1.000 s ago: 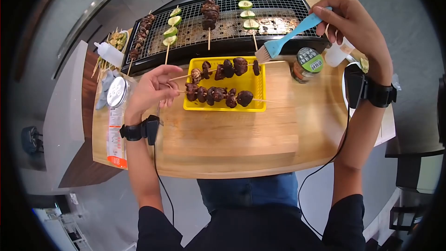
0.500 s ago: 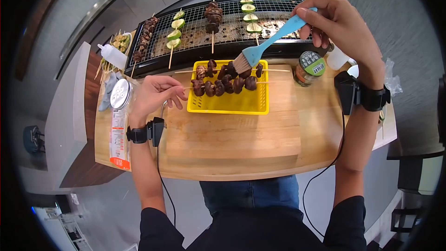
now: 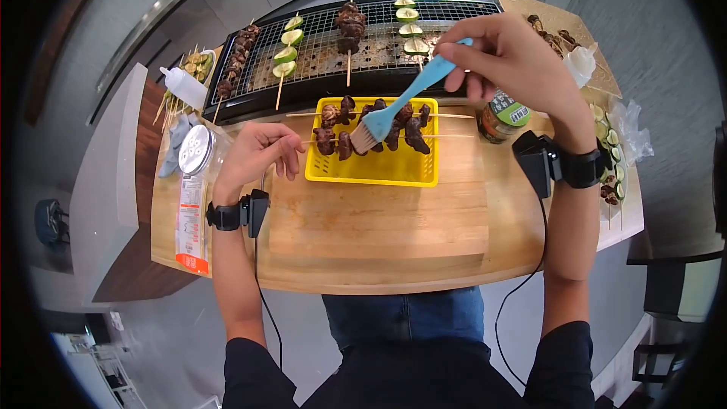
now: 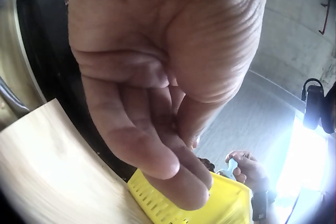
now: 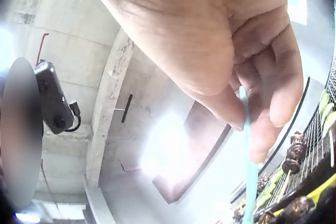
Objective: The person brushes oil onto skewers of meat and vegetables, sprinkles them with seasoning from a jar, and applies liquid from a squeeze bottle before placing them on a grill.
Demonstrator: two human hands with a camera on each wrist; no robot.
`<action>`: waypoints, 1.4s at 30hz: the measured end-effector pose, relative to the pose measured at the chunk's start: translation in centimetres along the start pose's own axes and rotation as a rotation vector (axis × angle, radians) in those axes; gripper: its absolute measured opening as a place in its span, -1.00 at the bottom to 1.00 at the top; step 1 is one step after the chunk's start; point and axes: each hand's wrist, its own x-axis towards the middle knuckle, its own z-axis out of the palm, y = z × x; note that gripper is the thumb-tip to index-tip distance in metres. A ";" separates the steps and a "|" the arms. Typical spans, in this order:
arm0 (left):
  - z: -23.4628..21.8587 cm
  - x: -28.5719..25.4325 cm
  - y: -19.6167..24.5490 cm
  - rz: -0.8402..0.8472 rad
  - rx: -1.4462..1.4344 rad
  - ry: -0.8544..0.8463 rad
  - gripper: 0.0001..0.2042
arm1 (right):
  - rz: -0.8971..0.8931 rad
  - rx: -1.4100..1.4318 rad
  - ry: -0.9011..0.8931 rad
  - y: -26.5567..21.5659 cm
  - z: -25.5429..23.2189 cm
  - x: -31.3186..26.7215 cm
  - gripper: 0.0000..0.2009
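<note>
My left hand (image 3: 257, 153) pinches the stick end of the nearer skewer of dark brown pieces (image 3: 326, 141), lying across the yellow basket (image 3: 379, 173). Behind it, a second skewer of dark pieces (image 3: 331, 115) spans the basket too, its stick apart from my fingers. My right hand (image 3: 515, 60) grips a light blue basting brush (image 3: 424, 79) by the handle between thumb and fingers. The brush slants down to the left, its bristles on the nearer skewer's middle pieces. In the right wrist view, the brush handle (image 5: 249, 166) runs down from my fingertips.
Behind the basket, a wire-mesh grill (image 3: 318, 30) holds skewers of dark pieces and green slices. On the left are a white squeeze bottle (image 3: 184, 88) and a shaker jar (image 3: 195, 150). A green-labelled jar (image 3: 503, 117) and a plate of skewers (image 3: 612, 151) stand right.
The brush has swung left and nearer, from the far skewer's right end onto the nearer skewer. My left hand has shifted the nearer skewer backward and come away from the far one.
</note>
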 end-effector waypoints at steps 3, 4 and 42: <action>-0.1 0.0 0.0 0.009 -0.008 -0.016 -0.74 | 0.053 -0.038 0.054 0.4 -1.7 -0.7 -0.75; -0.1 0.0 0.0 0.009 -0.008 -0.021 -0.73 | 0.096 -0.053 0.072 0.4 -2.2 -0.9 -0.76; 0.1 0.8 -1.3 0.059 -0.088 0.021 -0.78 | 0.094 -0.137 0.156 1.1 -4.0 -1.5 -0.78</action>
